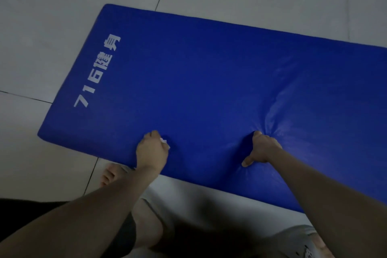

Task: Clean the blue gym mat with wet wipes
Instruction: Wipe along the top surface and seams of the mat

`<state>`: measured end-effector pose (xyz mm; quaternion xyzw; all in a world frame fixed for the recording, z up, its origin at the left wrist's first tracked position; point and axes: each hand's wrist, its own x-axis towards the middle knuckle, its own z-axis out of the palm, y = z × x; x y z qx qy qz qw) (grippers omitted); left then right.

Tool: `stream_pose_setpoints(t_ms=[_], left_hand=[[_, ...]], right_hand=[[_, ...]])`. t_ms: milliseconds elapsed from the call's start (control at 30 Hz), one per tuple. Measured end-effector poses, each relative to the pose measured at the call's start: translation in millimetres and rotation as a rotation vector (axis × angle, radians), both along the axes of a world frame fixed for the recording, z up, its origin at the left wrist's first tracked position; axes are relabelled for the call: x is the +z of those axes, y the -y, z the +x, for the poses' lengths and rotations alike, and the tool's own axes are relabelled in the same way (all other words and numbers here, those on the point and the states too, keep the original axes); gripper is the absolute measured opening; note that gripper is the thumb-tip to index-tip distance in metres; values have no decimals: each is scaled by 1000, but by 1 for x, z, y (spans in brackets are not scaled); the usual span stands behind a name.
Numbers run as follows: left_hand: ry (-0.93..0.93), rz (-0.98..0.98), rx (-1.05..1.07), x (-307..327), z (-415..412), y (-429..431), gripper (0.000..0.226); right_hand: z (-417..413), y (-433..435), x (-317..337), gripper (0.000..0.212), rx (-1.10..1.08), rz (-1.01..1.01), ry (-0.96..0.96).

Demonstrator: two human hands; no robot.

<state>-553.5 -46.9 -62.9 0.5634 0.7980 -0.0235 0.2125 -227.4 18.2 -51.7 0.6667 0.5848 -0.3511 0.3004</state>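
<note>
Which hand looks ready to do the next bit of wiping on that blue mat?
The left hand: it holds the white wipe against the blue mat, near its front edge. The right hand holds no wipe; its curled fingers dig into the mat, creasing it, seemingly steadying it.

My left grip (151, 148) is curled round a small crumpled white wet wipe (165, 142) and presses it onto the thick padded blue gym mat (209, 73) near its front edge. My right grip (260, 148) digs curled fingers into the mat's cover, thumb spread toward me, and creases fan out from the fingertips. The mat lies flat on the pale tiled floor (52, 27), with white lettering (96, 73) along its left end. My bare foot (109, 174) rests just beside the front edge.
</note>
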Motion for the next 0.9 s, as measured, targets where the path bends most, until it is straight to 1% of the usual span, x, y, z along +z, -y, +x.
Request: stream_pose_setpoints(t_ms=[33, 167, 267, 333, 433, 500, 567, 633, 700, 800, 833, 900], left_hand=[[14, -4, -24, -1, 16, 7, 21], [-28, 9, -271, -7, 81, 28, 24], [6, 29, -485, -11, 125, 42, 25], [50, 3, -649, -13, 149, 55, 27], [39, -5, -923, -18, 148, 62, 29], [19, -6, -1036, -19, 121, 53, 30], [11, 7, -1074, -20, 85, 38, 29], [-49, 12, -1062, -17, 48, 22, 27], [-146, -46, -938, -11, 18, 8, 26], [-225, -126, -648, 0, -4, -5, 25], [-210, -117, -621, 3, -5, -6, 23], [-77, -93, -658, 7, -3, -4, 24]], right_hand=[[0, 0, 1, 119, -10, 2, -2], [-2, 0, 1, 120, -11, 9, -6], [-3, 0, 1, 125, -13, 11, 2], [-3, -1, 1, 127, -16, 10, 0], [-3, -1, 0, 127, -15, 13, -7], [-2, -2, -1, 128, -17, 5, -6], [-2, -4, -1, 125, -19, 7, -12], [-2, -4, -1, 119, -15, 10, -16], [-1, -3, 0, 117, -8, 11, -17], [-1, 2, 6, 116, -11, 10, -18], [-1, 4, 11, 116, -27, 14, -19], [-4, 10, 19, 115, -71, 26, -22]])
